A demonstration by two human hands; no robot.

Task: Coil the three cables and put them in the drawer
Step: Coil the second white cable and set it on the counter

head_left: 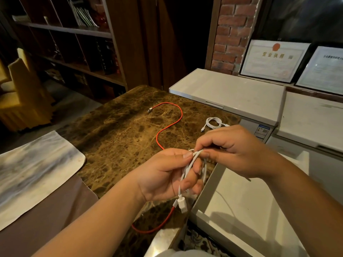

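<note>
My left hand [163, 175] grips several loops of a white cable [186, 170] between thumb and fingers, above the marble table's near right corner. The cable's white plug [181, 204] hangs below that hand. My right hand [232, 151] pinches the same white cable at the top of the loops. A red cable [173, 125] lies uncoiled in an S across the table and runs over the near edge. A second white cable [213, 123] lies coiled at the table's right edge. An open white drawer [207, 184] sits below my right forearm, with a thin white strand on its floor.
The brown marble table [120, 134] holds a grey-white cloth [33, 169] at its left. White chest freezers [232, 93] stand behind and to the right. Framed certificates [272, 60] lean against the wall. Dark wooden shelves [74, 43] fill the back left.
</note>
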